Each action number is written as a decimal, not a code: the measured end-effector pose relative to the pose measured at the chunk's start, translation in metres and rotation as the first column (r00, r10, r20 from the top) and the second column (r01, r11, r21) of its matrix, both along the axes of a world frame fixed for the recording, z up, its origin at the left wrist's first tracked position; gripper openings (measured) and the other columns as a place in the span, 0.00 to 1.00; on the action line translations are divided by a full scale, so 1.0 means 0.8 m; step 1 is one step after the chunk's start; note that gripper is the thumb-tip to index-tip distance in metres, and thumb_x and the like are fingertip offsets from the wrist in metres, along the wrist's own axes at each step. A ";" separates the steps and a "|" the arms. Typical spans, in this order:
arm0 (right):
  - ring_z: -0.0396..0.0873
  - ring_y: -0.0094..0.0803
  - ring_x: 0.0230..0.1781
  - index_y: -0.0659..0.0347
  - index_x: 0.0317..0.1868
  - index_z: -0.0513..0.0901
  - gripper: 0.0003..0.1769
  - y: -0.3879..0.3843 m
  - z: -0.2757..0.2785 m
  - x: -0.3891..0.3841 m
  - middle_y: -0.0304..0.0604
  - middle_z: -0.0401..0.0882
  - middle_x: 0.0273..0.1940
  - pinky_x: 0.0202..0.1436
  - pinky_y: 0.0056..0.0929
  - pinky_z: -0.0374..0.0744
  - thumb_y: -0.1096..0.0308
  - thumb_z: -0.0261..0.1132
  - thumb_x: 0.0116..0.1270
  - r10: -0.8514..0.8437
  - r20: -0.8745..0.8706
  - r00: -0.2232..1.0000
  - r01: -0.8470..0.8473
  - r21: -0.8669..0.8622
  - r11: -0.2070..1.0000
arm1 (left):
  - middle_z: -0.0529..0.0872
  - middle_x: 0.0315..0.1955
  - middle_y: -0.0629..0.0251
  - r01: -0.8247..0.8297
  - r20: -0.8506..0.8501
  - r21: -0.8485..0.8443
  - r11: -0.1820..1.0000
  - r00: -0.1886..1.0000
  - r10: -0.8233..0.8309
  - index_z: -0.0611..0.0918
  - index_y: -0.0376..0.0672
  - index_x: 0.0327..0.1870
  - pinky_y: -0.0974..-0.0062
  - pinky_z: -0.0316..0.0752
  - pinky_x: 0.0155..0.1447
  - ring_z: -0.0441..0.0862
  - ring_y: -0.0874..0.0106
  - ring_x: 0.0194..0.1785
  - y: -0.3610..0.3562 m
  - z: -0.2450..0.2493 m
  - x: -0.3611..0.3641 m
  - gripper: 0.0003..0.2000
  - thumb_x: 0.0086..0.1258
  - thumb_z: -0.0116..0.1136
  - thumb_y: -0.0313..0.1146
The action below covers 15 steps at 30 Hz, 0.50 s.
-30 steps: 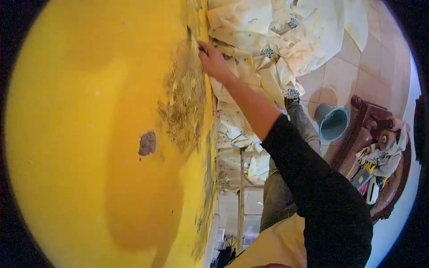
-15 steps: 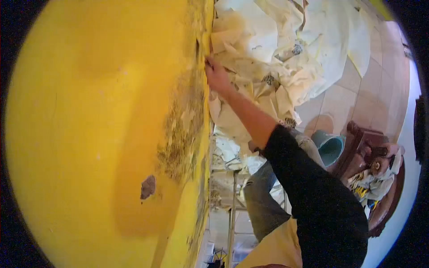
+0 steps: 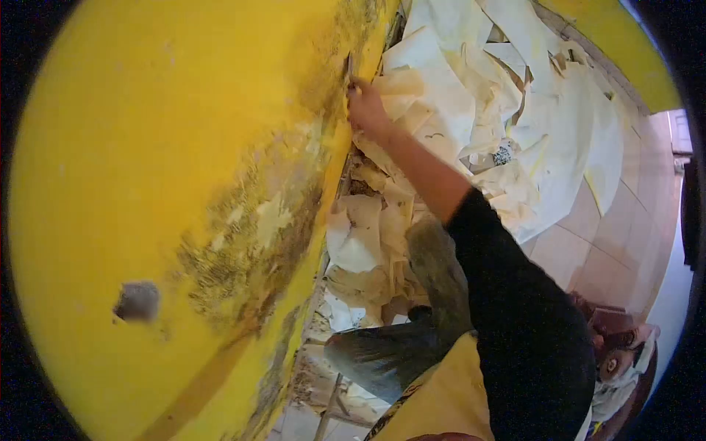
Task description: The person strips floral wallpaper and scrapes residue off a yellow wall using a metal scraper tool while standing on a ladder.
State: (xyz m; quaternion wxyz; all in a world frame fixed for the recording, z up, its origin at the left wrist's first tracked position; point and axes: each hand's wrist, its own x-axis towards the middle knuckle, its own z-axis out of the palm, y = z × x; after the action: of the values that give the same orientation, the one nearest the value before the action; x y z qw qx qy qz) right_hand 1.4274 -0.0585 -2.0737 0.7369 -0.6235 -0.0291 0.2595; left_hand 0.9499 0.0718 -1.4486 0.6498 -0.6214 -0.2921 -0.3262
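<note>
My right hand reaches out to the lower part of a yellow wall, with the black sleeve pulled up to the elbow. The fingers are closed on a thin scraper-like tool, whose blade lies against the wall at the upper end of a dark, flaking patch where paint has come off. A small grey hole in the plaster sits left of that patch. My left hand is out of sight.
Crumpled cream sheets cover the tiled floor along the wall's foot. My bent legs in grey trousers are below the arm. Dark wooden furniture with cloths stands at the right edge.
The view has swung, shifting the wall's patch and hole to the lower left. My right hand with the tool stays pressed to the wall and has moved further along its base.
</note>
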 end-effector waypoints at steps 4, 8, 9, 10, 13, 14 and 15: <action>0.79 0.37 0.25 0.63 0.62 0.73 0.21 -0.008 -0.009 0.045 0.50 0.78 0.33 0.28 0.37 0.76 0.65 0.52 0.72 0.004 0.109 0.994 0.006 -0.096 0.995 | 0.52 0.76 0.39 -0.080 0.080 0.052 0.995 0.994 0.075 0.55 0.32 0.76 0.54 0.45 0.80 0.47 0.44 0.79 -0.011 0.032 -0.014 0.35 0.80 0.32 0.55; 0.83 0.51 0.38 0.66 0.66 0.69 0.24 -0.014 -0.051 -0.018 0.59 0.82 0.43 0.44 0.46 0.79 0.67 0.52 0.71 -0.049 0.401 0.915 0.118 -0.148 0.982 | 0.52 0.75 0.39 -0.221 0.104 0.139 0.965 0.973 0.207 0.55 0.32 0.76 0.55 0.45 0.80 0.47 0.45 0.79 -0.014 0.068 -0.019 0.35 0.80 0.32 0.55; 0.82 0.52 0.43 0.67 0.67 0.68 0.26 -0.013 -0.055 -0.032 0.59 0.81 0.45 0.47 0.47 0.78 0.67 0.52 0.70 -0.058 0.384 0.922 0.098 -0.085 0.991 | 0.52 0.75 0.39 -0.328 0.083 0.212 0.921 0.945 0.317 0.55 0.32 0.76 0.55 0.45 0.80 0.47 0.45 0.79 -0.009 0.081 -0.018 0.35 0.80 0.32 0.55; 0.81 0.53 0.47 0.68 0.68 0.66 0.27 -0.008 -0.058 -0.036 0.60 0.81 0.47 0.51 0.49 0.77 0.68 0.52 0.70 -0.069 0.362 0.929 0.083 -0.024 0.996 | 0.52 0.75 0.39 -0.410 0.070 0.271 0.871 0.911 0.407 0.55 0.32 0.76 0.55 0.46 0.80 0.47 0.45 0.79 -0.010 0.086 -0.014 0.35 0.80 0.32 0.55; 0.82 0.53 0.46 0.67 0.70 0.66 0.28 0.022 -0.052 0.026 0.59 0.81 0.48 0.51 0.47 0.77 0.67 0.52 0.71 -0.143 0.337 0.931 0.146 0.015 0.989 | 0.52 0.76 0.39 -0.163 0.142 0.048 0.985 0.978 0.155 0.52 0.31 0.77 0.55 0.45 0.80 0.48 0.46 0.79 -0.015 0.067 0.003 0.42 0.77 0.27 0.63; 0.82 0.53 0.46 0.66 0.70 0.66 0.28 0.024 -0.049 0.040 0.59 0.81 0.48 0.52 0.46 0.77 0.67 0.52 0.71 -0.161 0.329 0.931 0.162 0.024 0.986 | 0.52 0.76 0.39 -0.166 0.139 0.055 0.985 0.978 0.157 0.52 0.31 0.77 0.55 0.45 0.80 0.48 0.46 0.79 -0.018 0.059 0.002 0.42 0.77 0.27 0.63; 0.77 0.42 0.32 0.65 0.66 0.70 0.23 0.015 -0.048 0.051 0.52 0.78 0.38 0.38 0.39 0.75 0.68 0.52 0.72 -0.128 0.239 0.963 0.124 0.035 0.992 | 0.51 0.76 0.39 -0.150 0.171 0.035 0.988 0.975 0.142 0.52 0.31 0.77 0.55 0.45 0.80 0.48 0.46 0.79 -0.025 0.048 0.013 0.42 0.78 0.26 0.63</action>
State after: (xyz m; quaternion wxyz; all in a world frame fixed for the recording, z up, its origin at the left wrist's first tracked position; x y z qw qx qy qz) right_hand 1.4678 -0.0463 -2.1121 0.7490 -0.6437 -0.0810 0.1344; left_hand 0.9605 0.0521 -1.4098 0.6597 -0.5529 -0.3828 -0.3356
